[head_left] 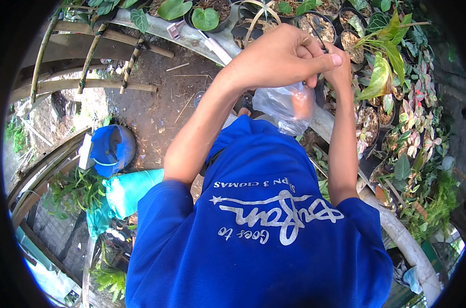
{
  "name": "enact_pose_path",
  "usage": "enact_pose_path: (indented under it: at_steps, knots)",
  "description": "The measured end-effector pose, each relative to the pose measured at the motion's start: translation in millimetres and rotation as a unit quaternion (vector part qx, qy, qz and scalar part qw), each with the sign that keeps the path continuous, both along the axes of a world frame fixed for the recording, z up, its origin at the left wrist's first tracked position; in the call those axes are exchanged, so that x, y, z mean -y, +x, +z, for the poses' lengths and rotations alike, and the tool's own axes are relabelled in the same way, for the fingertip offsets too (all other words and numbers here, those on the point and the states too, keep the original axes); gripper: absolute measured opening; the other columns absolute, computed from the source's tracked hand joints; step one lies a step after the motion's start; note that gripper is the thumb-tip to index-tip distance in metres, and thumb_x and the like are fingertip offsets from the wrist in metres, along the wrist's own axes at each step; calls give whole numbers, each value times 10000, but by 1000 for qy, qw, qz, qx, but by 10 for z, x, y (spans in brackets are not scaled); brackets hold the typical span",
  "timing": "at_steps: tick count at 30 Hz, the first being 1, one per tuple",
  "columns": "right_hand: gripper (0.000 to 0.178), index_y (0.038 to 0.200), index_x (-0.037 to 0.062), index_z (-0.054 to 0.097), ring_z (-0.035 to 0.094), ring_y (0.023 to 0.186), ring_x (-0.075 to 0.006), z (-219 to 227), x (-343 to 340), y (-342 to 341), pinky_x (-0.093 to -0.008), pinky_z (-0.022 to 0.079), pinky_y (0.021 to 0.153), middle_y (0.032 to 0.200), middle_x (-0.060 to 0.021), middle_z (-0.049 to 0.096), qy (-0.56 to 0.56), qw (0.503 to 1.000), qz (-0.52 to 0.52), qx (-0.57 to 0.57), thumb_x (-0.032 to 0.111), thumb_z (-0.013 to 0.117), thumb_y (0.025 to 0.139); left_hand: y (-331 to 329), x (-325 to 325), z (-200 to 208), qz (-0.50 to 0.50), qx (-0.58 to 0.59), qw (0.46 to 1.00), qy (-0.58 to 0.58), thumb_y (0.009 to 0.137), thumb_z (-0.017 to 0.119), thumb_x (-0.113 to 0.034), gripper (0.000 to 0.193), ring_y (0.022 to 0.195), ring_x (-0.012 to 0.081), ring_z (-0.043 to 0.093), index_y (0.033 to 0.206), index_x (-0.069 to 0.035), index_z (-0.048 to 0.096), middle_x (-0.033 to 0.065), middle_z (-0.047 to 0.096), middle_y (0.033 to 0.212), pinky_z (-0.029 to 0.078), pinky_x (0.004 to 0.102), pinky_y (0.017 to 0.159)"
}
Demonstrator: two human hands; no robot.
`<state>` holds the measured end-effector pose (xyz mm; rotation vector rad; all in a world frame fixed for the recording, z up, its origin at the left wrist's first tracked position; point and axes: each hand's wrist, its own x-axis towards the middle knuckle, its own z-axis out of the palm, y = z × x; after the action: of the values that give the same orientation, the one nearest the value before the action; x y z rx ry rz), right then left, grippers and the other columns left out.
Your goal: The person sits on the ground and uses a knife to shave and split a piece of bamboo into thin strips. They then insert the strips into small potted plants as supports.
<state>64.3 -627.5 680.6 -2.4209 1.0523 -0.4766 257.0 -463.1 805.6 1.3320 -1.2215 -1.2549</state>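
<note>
My left hand (290,57) is raised in front of me, fingers curled and thumb stretched toward my right hand (337,65). The right hand is partly behind the left thumb, with its fingers closed. Something thin and dark (324,47) shows between the two hands, too small to name. Just below the left hand is a clear plastic bag (283,109) with an orange-red patch on or in it. I cannot tell whether a hand holds the bag. A plant with long yellow-green leaves (377,77) stands close to the right of my right hand.
Potted plants (315,24) crowd the far side and right, among them pink-leaved plants (412,115). A pale curved edge (397,233) runs before them. A blue bucket (113,149), a turquoise sack (133,192) and a bamboo frame (99,83) lie left around the brown ground (158,110).
</note>
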Motion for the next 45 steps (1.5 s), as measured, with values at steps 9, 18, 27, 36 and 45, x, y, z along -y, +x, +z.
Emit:
enact_pose_path:
  at_steps: [9, 18, 27, 36, 45]
  knots:
    - [157, 1006, 112, 786, 694, 680, -405, 44, -2, -41, -459, 539, 656, 737, -221, 694, 39, 999, 1, 32, 220, 757, 896, -197, -154, 16, -8, -113, 992, 47, 1025, 724, -226, 255, 642, 29, 605, 1045, 27, 698, 26, 709, 724, 427, 217, 547]
    - [166, 1021, 52, 776, 721, 750, -350, -88, 75, -112, -423, 554, 717, 837, -190, 737, 46, 999, -1, -20, 149, 785, 887, -475, -162, -93, 7, -121, 990, 76, 1012, 722, -144, 183, 625, 25, 583, 990, 29, 669, 14, 703, 721, 430, 226, 533]
    - [213, 1041, 50, 787, 730, 903, -433, -199, 158, -69, -488, 572, 811, 960, -232, 749, 17, 999, -21, -16, 199, 756, 892, -554, -122, -307, 52, -46, 996, 53, 973, 721, -127, 188, 605, 94, 621, 997, 54, 678, 64, 702, 671, 471, 295, 565]
    - [197, 1033, 89, 792, 729, 871, -446, -162, 165, 22, -497, 566, 774, 890, -259, 737, 49, 990, -84, -100, 228, 756, 899, -539, -154, -504, 52, -51, 995, 64, 1007, 710, -152, 208, 576, 33, 541, 1087, 36, 674, 11, 663, 701, 399, 247, 501]
    - [213, 1054, 112, 762, 720, 954, -464, -177, 89, -50, -532, 565, 821, 962, -255, 750, 62, 988, -104, -95, 256, 727, 901, -449, -249, -510, 50, -67, 995, 55, 1049, 670, -157, 191, 556, -9, 478, 1130, 16, 668, -27, 645, 715, 349, 206, 480]
